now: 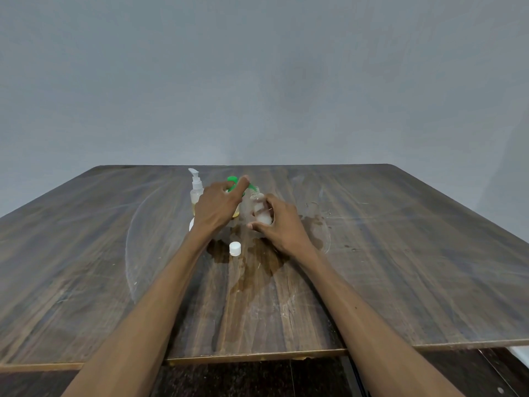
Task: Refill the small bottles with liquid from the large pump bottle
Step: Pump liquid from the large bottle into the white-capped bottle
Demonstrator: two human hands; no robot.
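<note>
Head view: wooden table [400,253] carries the large pump bottle [235,211] near its far middle, left hand [219,206] pressing its green pump head [232,179] with straight fingers. Just right of that bottle, right hand [279,224] curls around a small clear bottle [259,209]; a white cap [235,249] lies nearer the person, apart from both.

Perhaps a home, worn wooden table [400,253], bare wall [257,81]
</note>
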